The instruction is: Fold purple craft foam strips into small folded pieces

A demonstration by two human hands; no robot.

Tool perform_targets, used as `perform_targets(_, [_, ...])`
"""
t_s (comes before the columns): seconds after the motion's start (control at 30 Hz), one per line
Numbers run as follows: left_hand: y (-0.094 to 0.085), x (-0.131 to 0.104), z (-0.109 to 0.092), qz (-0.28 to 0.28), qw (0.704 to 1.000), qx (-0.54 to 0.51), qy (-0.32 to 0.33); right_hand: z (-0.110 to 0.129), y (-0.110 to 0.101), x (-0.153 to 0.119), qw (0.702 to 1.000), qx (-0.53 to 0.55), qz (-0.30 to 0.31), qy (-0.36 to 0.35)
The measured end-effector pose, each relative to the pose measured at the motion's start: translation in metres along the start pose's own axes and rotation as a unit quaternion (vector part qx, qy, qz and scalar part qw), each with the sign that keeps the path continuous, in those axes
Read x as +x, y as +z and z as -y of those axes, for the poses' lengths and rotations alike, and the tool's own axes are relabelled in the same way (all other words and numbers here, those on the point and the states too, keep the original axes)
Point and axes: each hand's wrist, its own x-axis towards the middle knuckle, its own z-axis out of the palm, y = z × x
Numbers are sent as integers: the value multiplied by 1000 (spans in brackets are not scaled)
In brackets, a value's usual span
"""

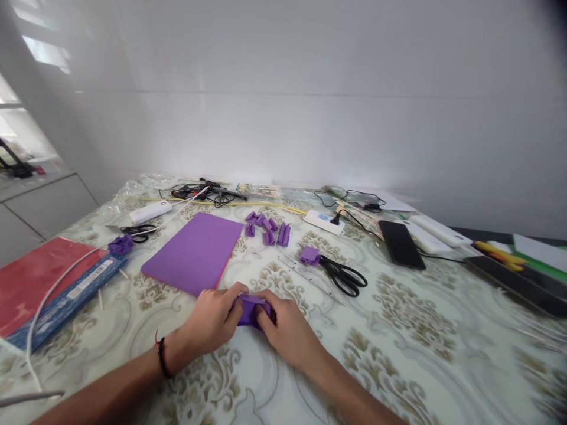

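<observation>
A small folded piece of purple paper (251, 309) is pinched between my two hands just above the patterned tablecloth. My left hand (218, 316) grips its left side, and my right hand (283, 324) grips the right side with the thumb pressed on its face. Parts of the piece are hidden behind my fingers. Beyond my left hand lies a stack of purple paper sheets (195, 251). Several small folded purple pieces (268, 229) sit further back. To the right, black-handled scissors (343, 276) lie beside a purple paper square (310, 255) and a clear ruler (310, 277).
At the left are a red and blue paper pack (66, 295), crumpled purple paper (120, 244), another pair of scissors (137, 232) and a white power bank (150, 211). A power strip (324, 221), tangled cables (201, 192) and a black phone (401, 244) lie toward the back and right.
</observation>
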Motion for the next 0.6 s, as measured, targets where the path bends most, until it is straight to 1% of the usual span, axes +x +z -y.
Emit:
perform_targets(0.17, [1, 0, -2, 3, 1000, -22, 2, -2, 1, 0, 1000, -5, 6, -15])
perform_targets(0.3, [2, -1, -4, 3, 999, -50, 11, -3, 3, -1, 999, 18, 2, -28])
perform_targets(0.4, [1, -2, -4, 2, 998, -55, 3, -3, 4, -1, 999, 33, 0, -34])
perform_targets(0.6, [0, -1, -4, 5, 998, -67, -11, -1, 5, -3, 999, 25, -2, -38])
